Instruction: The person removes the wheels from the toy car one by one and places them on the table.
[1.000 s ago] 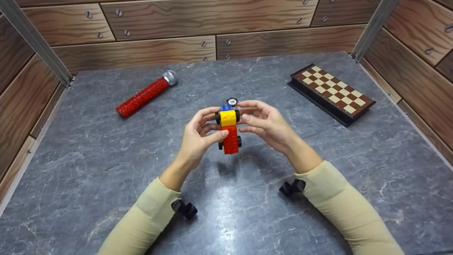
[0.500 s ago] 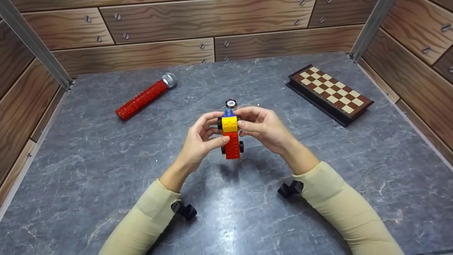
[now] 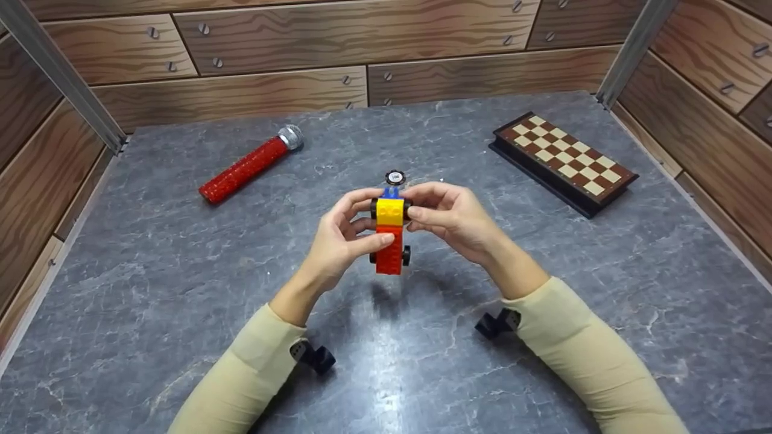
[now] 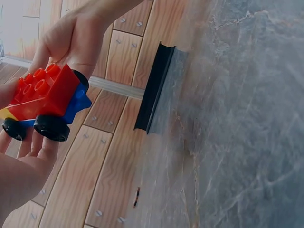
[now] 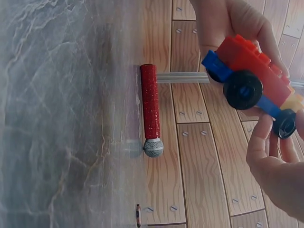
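A toy car of building bricks (image 3: 389, 259) is held above the middle of the table, with a red body, yellow front, blue base and black wheels. My left hand (image 3: 339, 232) grips its left side, the thumb lying on the red studs and the fingers round the far side. On the other side, my right hand (image 3: 455, 214) pinches the front right wheel between thumb and fingers. In the left wrist view the red end of the toy car (image 4: 47, 92) faces the camera. The right wrist view shows the toy car's wheels (image 5: 243, 90) and blue base from the side.
A black-edged poker chip (image 3: 395, 177) lies just beyond the hands. A red glittery microphone (image 3: 247, 167) rests at the back left, a folded chessboard (image 3: 564, 160) at the back right. Wood-patterned panels (image 3: 289, 42) wall the grey marbled table (image 3: 151, 271) on three sides.
The toy car and both hands have come slightly nearer in the head view. My right fingers, loosely around the front wheel before, now pinch it. The car's rear has swung slightly left.
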`<act>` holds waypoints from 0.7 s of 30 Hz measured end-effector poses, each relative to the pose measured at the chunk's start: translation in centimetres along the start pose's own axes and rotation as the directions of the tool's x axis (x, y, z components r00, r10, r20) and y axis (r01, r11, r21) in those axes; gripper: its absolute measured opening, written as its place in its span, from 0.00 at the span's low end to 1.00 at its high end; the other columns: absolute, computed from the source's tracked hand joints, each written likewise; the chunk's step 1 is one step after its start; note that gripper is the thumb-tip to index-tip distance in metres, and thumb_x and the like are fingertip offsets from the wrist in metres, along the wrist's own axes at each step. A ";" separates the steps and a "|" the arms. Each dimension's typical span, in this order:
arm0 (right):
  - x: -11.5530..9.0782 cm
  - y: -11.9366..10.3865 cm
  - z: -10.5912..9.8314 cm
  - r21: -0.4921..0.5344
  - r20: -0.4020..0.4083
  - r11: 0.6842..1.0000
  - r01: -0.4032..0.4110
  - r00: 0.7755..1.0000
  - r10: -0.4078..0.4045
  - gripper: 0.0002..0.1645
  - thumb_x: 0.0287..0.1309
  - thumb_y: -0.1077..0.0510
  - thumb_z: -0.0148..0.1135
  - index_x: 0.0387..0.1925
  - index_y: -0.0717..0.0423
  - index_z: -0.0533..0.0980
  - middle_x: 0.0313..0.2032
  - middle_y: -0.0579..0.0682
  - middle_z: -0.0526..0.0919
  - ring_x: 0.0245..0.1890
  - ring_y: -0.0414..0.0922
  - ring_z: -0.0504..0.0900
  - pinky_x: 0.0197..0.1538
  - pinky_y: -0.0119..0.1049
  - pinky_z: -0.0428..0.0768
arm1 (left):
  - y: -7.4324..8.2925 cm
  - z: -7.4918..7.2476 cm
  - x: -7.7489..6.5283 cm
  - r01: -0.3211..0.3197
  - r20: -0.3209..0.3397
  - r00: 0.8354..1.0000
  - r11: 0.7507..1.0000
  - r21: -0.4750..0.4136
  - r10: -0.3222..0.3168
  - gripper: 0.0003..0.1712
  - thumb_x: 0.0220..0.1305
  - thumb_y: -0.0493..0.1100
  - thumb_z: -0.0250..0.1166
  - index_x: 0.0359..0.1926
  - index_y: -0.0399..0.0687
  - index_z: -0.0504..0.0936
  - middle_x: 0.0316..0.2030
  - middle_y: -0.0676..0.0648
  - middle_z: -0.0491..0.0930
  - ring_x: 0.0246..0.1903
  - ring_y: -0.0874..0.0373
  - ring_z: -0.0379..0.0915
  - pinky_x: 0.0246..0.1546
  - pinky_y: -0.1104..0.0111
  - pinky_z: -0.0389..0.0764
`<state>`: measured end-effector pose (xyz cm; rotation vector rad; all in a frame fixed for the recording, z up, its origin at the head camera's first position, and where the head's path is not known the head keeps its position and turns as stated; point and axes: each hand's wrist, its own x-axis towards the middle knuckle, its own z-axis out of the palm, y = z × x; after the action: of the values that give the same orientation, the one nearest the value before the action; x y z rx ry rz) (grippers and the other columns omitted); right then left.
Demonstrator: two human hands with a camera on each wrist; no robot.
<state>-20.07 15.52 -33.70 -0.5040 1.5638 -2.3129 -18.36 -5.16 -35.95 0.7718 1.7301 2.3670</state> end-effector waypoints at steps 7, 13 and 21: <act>0.0 -0.1 -0.1 0.010 0.014 1.000 0.003 1.000 -0.003 0.11 0.51 0.74 0.62 0.38 0.63 0.78 0.37 0.57 0.79 0.32 0.47 0.79 0.40 0.35 0.80 | 0.1 -0.1 0.0 0.014 0.032 0.999 1.000 -0.010 -0.014 0.33 0.51 0.28 0.67 0.59 0.38 0.67 0.51 0.36 0.70 0.39 0.42 0.75 0.38 0.60 0.80; -0.1 0.1 0.1 -0.004 -0.003 1.000 0.005 1.000 -0.005 0.11 0.49 0.77 0.61 0.33 0.63 0.77 0.34 0.56 0.79 0.31 0.46 0.78 0.37 0.32 0.80 | -0.1 0.0 0.0 0.029 0.057 0.998 1.000 -0.002 -0.029 0.33 0.50 0.25 0.67 0.58 0.35 0.67 0.49 0.37 0.69 0.37 0.45 0.75 0.37 0.63 0.80; 0.0 0.2 0.2 -0.079 -0.034 0.997 0.019 0.999 -0.022 0.12 0.46 0.79 0.61 0.30 0.62 0.77 0.31 0.56 0.80 0.30 0.45 0.79 0.35 0.31 0.80 | -0.1 -0.1 0.0 0.035 0.058 0.998 0.999 0.035 -0.037 0.32 0.50 0.26 0.68 0.57 0.34 0.68 0.48 0.37 0.71 0.33 0.48 0.74 0.35 0.64 0.80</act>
<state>-19.96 15.32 -33.83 -0.5034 1.6791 -2.2942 -18.42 -5.23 -36.06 0.8001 1.7505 2.2736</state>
